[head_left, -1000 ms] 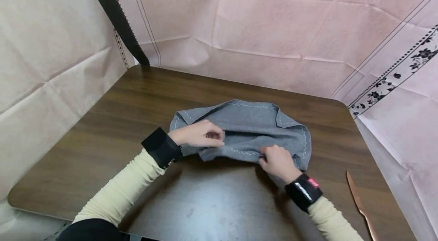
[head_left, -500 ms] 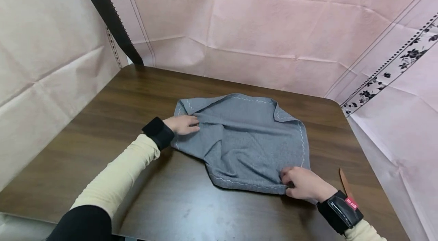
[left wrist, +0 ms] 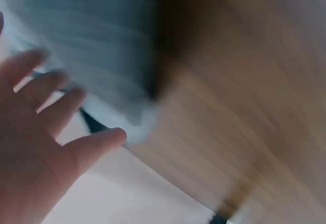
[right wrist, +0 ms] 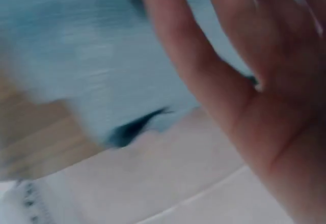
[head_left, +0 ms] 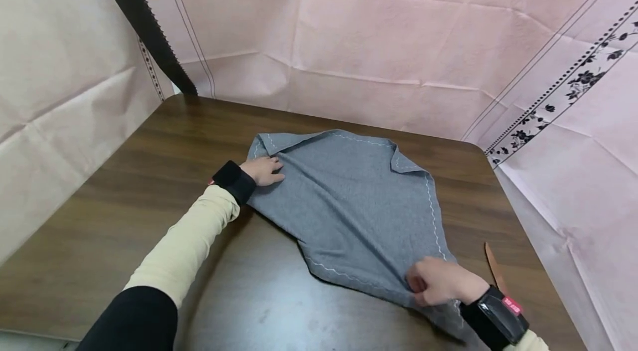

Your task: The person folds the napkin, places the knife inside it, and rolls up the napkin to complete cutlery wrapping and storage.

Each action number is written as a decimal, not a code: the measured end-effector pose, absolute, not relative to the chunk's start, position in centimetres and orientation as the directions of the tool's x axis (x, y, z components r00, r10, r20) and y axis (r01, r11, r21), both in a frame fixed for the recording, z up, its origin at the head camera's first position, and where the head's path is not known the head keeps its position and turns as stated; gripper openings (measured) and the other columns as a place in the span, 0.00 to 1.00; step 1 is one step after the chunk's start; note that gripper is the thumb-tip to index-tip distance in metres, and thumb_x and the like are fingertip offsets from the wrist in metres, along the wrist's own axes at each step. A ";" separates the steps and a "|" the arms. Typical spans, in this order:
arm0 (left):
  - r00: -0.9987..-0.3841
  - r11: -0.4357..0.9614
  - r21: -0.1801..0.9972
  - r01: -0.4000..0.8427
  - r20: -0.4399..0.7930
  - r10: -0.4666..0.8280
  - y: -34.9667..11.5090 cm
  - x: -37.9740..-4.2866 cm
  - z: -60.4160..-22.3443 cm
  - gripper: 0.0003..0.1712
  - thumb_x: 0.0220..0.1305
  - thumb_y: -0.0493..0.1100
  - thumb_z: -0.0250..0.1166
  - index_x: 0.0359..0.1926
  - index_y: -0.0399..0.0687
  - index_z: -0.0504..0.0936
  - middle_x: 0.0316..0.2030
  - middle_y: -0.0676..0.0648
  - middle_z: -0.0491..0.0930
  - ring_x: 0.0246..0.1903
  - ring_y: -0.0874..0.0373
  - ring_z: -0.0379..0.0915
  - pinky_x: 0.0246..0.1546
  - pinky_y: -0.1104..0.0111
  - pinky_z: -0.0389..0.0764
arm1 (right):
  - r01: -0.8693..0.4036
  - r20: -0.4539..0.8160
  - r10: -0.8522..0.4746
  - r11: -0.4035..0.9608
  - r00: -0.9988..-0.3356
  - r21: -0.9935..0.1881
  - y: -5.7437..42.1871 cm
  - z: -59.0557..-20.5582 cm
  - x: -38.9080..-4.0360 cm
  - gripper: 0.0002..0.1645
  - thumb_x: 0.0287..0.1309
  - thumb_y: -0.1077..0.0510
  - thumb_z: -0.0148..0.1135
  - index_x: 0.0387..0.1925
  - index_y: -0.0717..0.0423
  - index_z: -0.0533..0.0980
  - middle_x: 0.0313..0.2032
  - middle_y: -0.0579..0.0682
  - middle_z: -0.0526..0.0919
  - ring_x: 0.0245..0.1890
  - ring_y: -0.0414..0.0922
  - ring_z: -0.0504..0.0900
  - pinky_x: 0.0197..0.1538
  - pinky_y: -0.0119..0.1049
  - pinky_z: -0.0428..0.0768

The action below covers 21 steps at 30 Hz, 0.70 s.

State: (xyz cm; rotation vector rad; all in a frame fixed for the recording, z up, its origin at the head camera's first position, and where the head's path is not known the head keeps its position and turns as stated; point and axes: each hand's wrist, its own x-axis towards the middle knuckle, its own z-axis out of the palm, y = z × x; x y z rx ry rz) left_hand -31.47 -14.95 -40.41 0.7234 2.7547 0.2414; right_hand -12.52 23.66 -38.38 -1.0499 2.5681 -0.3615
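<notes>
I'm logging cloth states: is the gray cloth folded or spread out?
Mostly spread: the gray cloth lies opened out on the table, but its two far corners are folded over.

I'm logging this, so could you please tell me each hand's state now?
Left hand: open, on the grey, white-stitched fabric cloth.
Right hand: curled over the cloth; whether it grips cannot be told.

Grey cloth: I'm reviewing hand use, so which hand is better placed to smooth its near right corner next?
Probably the right hand: it is at the near edge of the grey cloth, beside that corner. The left hand rests near the left edge, across the cloth.
</notes>
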 end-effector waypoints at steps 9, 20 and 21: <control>-0.757 0.711 0.277 0.647 0.114 0.644 -11.5 -27.4 -38.7 0.16 0.63 0.42 0.55 0.48 0.38 0.78 0.43 0.41 0.79 0.43 0.50 0.74 0.44 0.61 0.73 | -0.801 0.094 -0.798 0.599 -0.596 0.005 11.5 -39.6 -13.4 0.23 0.41 0.36 0.66 0.27 0.49 0.73 0.25 0.40 0.70 0.26 0.39 0.71 0.26 0.34 0.68; -0.643 0.576 0.334 0.746 0.139 0.753 -10.8 -19.5 -39.6 0.25 0.48 0.65 0.63 0.25 0.49 0.73 0.14 0.58 0.67 0.15 0.68 0.64 0.17 0.74 0.67 | -0.729 0.277 -0.688 0.546 -0.671 -0.413 11.0 -38.6 -15.6 0.12 0.55 0.65 0.53 0.21 0.51 0.65 0.14 0.37 0.59 0.14 0.31 0.60 0.18 0.27 0.62; -0.672 0.609 0.305 0.732 0.172 0.721 -10.4 -19.0 -39.8 0.28 0.46 0.68 0.63 0.26 0.48 0.73 0.14 0.57 0.67 0.15 0.66 0.65 0.17 0.73 0.68 | -0.709 0.282 -0.670 0.531 -0.687 -0.464 11.1 -38.2 -15.7 0.10 0.58 0.65 0.52 0.23 0.52 0.67 0.14 0.37 0.59 0.13 0.30 0.59 0.17 0.26 0.60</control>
